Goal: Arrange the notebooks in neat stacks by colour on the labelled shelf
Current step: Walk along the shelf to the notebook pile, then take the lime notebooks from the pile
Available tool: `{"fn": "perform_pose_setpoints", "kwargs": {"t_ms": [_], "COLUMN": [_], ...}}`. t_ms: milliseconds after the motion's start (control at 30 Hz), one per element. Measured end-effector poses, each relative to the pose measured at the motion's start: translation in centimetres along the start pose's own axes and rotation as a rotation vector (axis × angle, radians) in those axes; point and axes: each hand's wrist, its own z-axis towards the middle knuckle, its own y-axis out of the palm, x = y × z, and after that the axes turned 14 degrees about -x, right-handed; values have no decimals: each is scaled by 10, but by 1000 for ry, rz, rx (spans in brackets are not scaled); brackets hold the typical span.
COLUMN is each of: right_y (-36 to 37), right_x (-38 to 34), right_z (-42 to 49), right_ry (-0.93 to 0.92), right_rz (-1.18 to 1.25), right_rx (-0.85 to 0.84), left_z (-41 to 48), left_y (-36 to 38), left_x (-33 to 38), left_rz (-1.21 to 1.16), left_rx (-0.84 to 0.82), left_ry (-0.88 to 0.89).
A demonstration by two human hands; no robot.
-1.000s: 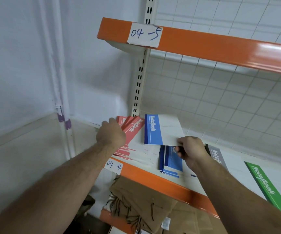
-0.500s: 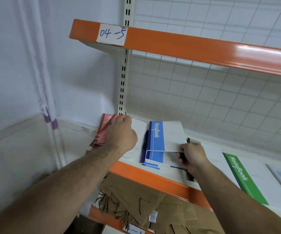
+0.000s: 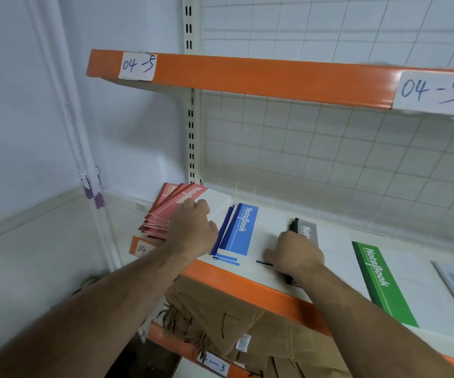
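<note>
1. Since the earlier frames, the blue notebook [image 3: 243,230] that was held tilted above the shelf has been laid flat on the blue stack [image 3: 224,259] at centre frame. The camera has also been swung right, so a second label [image 3: 436,94] is brought in at the upper right.
2. Head view, hands:
   - The left hand [image 3: 190,233] is rested on the red stack [image 3: 164,214], left of centre. Its fingers [image 3: 201,210] are bent, with the tips on the top cover. Whether the stack's edge is gripped cannot be told.
   - The right hand [image 3: 294,255] is laid on the white part of the blue notebook's cover, just beside the grey notebook [image 3: 309,231]. Its fingers are curled away from the camera, so it cannot be told whether anything is held.
3. Head view, shelf: on the shelf [image 3: 247,285] the colours are set from left to right as red, blue and grey, then the green notebook [image 3: 381,279]. Brown paper bags [image 3: 220,323] are seen on the level below.
4. Risks:
   - The red stack is fanned out and appears to reach past the shelf's left front corner. If it is pushed unevenly while being squared, copies could be slid off the edge.
   - The blue stack is stepped too, so its top copy could be dragged askew when the right hand is drawn back.
   - The grey notebook could be nudged by that same hand.
</note>
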Motion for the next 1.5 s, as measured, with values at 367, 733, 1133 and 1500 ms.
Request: {"fn": "perform_pose_setpoints", "kwargs": {"t_ms": [367,733,1133,1500], "right_y": [5,-2,35,64], "right_x": [6,27,107,196], "right_z": [-3,-63,-215,-368], "right_ry": [-36,130,625,950], "right_rz": [58,127,-10,143], "right_rx": [-2,314,168,215], "left_z": [-17,-6,-92,-224], "left_y": [0,27,77,108], "left_x": [17,67,175,282], "left_rz": [5,20,249,284], "left_rx": [-46,-270,-714,-825], "left_ry": [4,386,948,1260]}}
